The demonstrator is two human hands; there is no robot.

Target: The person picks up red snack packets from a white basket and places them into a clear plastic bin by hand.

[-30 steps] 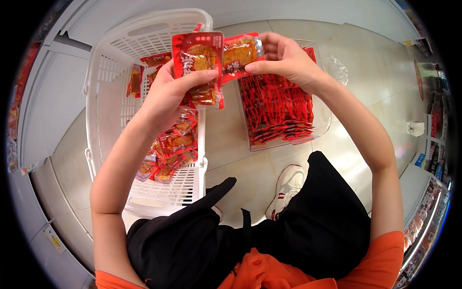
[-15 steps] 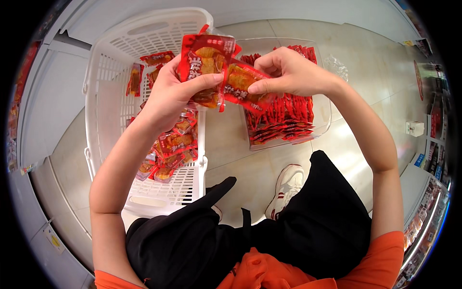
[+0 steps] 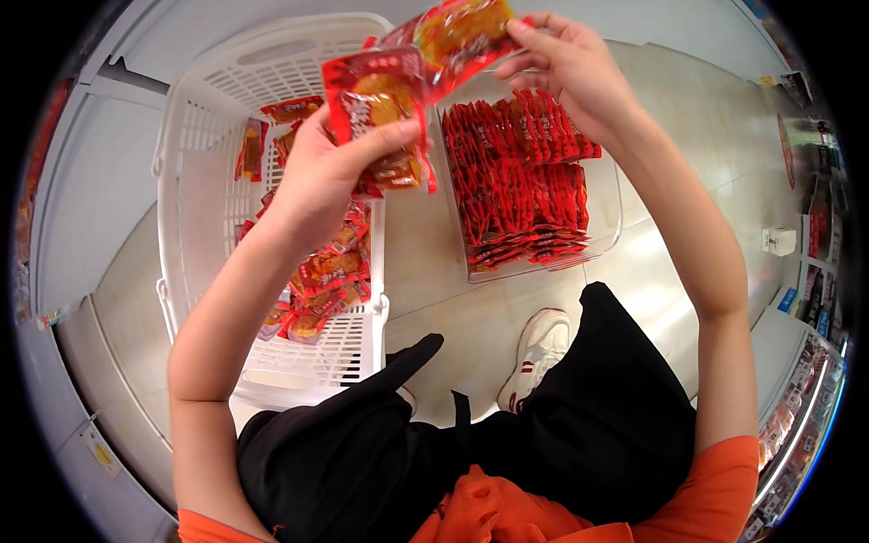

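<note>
Over the white basket (image 3: pixel 382 271), my left hand (image 3: pixel 321 176) grips red snack packets (image 3: pixel 380 95) with amber food behind clear windows, the thumb pressed across the front one. More packet edges show behind it; I cannot tell how many. My right hand (image 3: pixel 584 81) pinches the right end of another snack packet (image 3: pixel 466 41), tilted upward, its left end overlapping the left hand's packets. Under the right hand is a clear plastic bin (image 3: pixel 605 244) with red packets (image 3: pixel 520 195) standing in tight rows. Loose packets (image 3: pixel 330 271) lie jumbled inside the basket.
Both containers stand on a tiled floor (image 3: pixel 434 290) in front of my knees. My white shoe (image 3: pixel 543 348) is close to the bin's near side. Shelves with goods (image 3: pixel 797 407) line the right, and a small white box (image 3: pixel 778 241) sits by them. Grey cabinets (image 3: pixel 90 172) stand at left.
My right hand has moved up and away, swinging its packet from low right to upward tilt. The bin's rows are now less covered. My left hand has shifted slightly left, still holding its packets.
</note>
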